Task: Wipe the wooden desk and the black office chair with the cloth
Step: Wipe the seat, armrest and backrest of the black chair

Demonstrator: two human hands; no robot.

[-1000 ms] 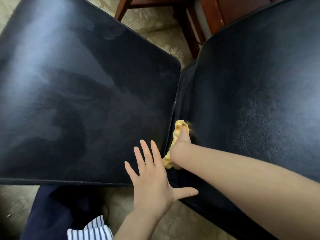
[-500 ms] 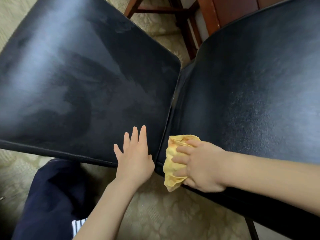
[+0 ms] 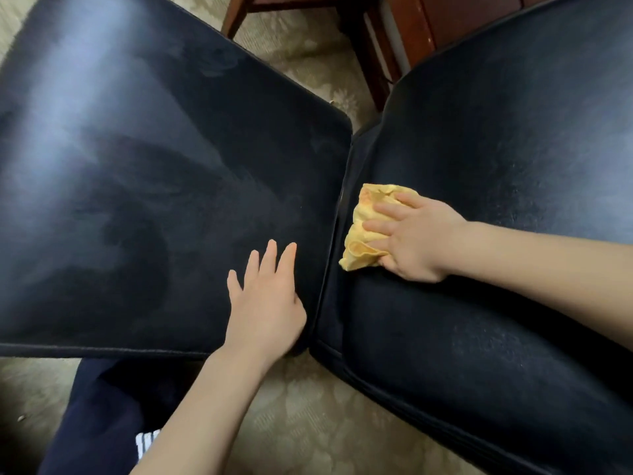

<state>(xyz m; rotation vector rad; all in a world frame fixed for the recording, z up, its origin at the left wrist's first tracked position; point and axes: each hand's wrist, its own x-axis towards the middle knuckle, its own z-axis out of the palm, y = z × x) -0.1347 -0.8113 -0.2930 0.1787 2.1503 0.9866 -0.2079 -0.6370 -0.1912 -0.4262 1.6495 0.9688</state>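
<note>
Pressing the cloth (image 3: pixel 368 228) on the chair (image 3: pixel 496 173) near its seam, my right hand (image 3: pixel 416 240) gripped the soft, bunched wad from above; left hand (image 3: pixel 265 303) lay flat, holding nothing.

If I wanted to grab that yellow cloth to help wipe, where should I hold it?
Probably the loose bunched corner of the yellow cloth, coming from the side nearest you. It sticks out past the right hand pressing the rest onto the black chair, so it is the only free part.
</note>
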